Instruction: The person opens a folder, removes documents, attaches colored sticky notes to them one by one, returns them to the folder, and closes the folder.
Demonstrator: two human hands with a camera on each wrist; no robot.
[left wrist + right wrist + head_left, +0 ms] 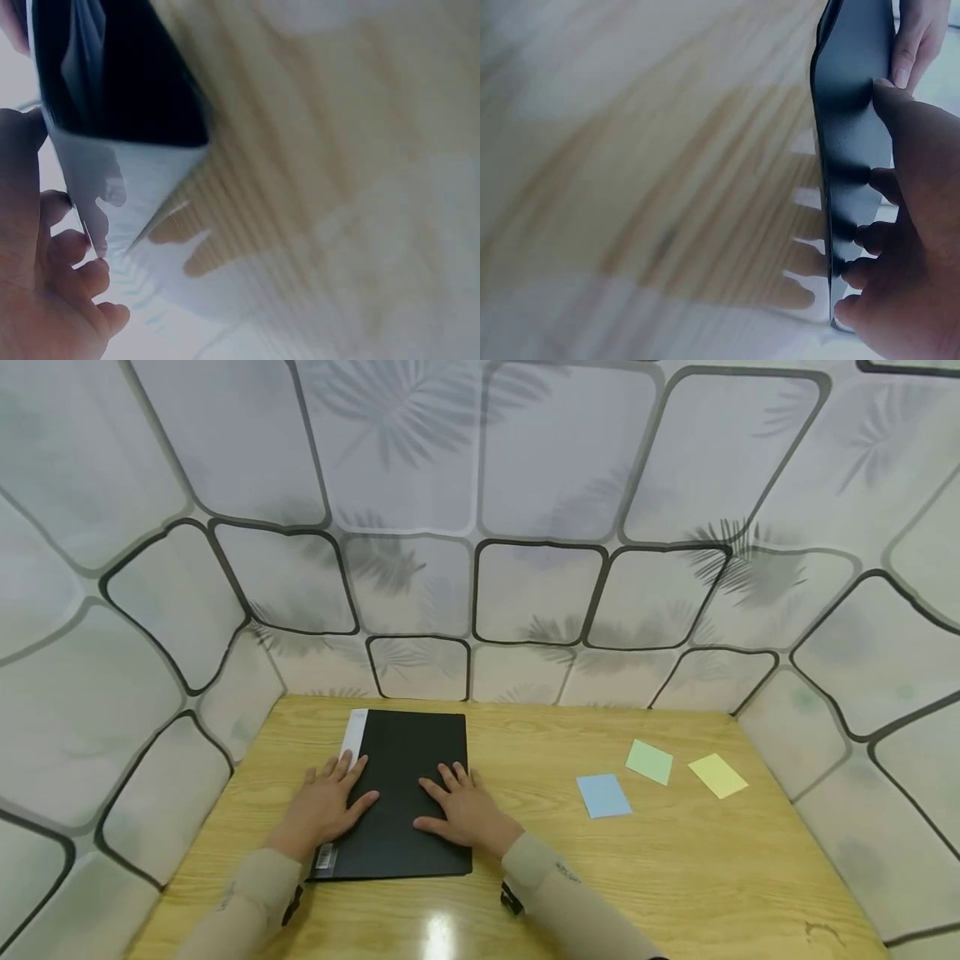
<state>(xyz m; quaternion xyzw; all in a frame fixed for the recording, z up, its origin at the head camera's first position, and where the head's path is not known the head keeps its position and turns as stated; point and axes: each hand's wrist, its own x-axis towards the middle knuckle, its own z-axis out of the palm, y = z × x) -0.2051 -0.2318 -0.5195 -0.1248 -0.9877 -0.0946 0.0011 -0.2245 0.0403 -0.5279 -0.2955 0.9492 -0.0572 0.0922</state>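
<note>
Clock directions as seen from the head view, 12 at the table's far edge.

Left hand (325,807): fingers spread, relaxed and clasping nothing, laid over the folder's 9 o'clock border. Fingers aim roughly at 1, thumb at 2.

Black folder (396,810): lies flat on the wooden table (750,860), left of centre. Long axis runs 12–6, short side facing the person. White strip (356,731) at its 11 o'clock corner, barcode label (325,857) at 7. Left wrist view: dark gap between the covers at one end.

Margins: narrow band of wood from the folder to the table's 12 o'clock edge, where the patterned wall covering (540,593) rises; a modest strip toward 9, crossed by the left sleeve (258,893); more wood toward 6.

Right hand (465,810): fingers spread and unclenched, resting on the folder's 3 o'clock border, aimed near 11, thumb toward 9. Right wrist view: fingertips on the dark cover by its edge.

Widest room toward 3: a broad stretch of wood separates the folder from the blue note (603,796). Green note (649,762) near it, at 2 from blue. Yellow note (717,775) apart from green, toward 3, nearest the table's right edge.
</note>
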